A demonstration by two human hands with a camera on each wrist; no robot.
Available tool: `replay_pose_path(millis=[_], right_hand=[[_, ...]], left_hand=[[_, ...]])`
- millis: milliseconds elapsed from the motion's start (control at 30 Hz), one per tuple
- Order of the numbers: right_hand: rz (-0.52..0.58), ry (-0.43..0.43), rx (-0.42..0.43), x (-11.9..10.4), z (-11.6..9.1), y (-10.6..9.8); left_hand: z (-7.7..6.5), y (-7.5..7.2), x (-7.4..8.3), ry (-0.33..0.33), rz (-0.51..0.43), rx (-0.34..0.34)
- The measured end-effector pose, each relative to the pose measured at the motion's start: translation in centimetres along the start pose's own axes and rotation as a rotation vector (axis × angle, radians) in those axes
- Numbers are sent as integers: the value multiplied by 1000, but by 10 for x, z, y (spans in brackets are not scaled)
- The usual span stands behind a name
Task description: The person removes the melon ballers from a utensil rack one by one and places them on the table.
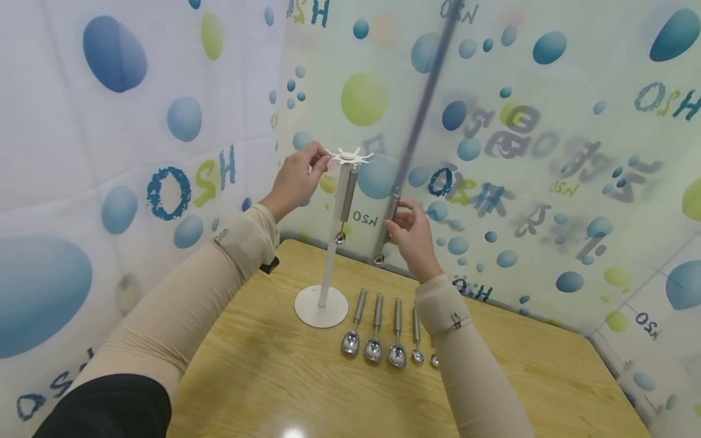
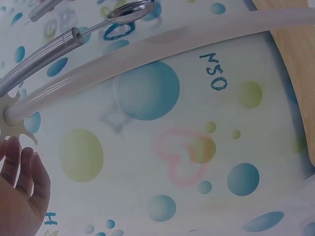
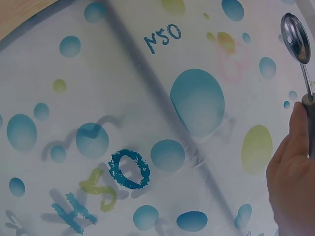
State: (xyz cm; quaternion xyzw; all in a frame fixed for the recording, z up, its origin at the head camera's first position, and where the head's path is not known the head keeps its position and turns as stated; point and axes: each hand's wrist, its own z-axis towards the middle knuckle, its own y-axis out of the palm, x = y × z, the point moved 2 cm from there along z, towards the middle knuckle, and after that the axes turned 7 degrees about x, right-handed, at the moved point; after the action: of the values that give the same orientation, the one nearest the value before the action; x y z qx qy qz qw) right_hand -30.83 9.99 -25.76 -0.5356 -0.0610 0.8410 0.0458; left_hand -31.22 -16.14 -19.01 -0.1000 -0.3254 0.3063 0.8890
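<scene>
My left hand (image 1: 296,179) pinches one arm of the star-shaped top of a white hanging rack (image 1: 320,315) between thumb and fingertips. From that top hangs a small metal scoop (image 1: 349,196), bowl down, beside the rack's post. To the right of the rack, my right hand (image 1: 414,238) grips another small metal scoop (image 3: 296,39) by its thick handle. It is held upright in the air with its bowl downward, apart from the rack. The left wrist view shows the hanging scoop (image 2: 47,56) along the post (image 2: 147,46).
Several metal scoops (image 1: 374,348) lie in a row on the wooden table (image 1: 263,365), right of the rack's round base; my right sleeve partly covers the last one. A patterned curtain (image 1: 493,152) stands close behind the table, and a black object (image 1: 269,265) sits at its left edge.
</scene>
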Motion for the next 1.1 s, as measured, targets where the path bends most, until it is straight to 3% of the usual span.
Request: replay_pose_path(millis=[1100], right_hand=[[-84,83,83,49,-21,-61]], left_hand=[[-1,-1,0,-8,14,3]])
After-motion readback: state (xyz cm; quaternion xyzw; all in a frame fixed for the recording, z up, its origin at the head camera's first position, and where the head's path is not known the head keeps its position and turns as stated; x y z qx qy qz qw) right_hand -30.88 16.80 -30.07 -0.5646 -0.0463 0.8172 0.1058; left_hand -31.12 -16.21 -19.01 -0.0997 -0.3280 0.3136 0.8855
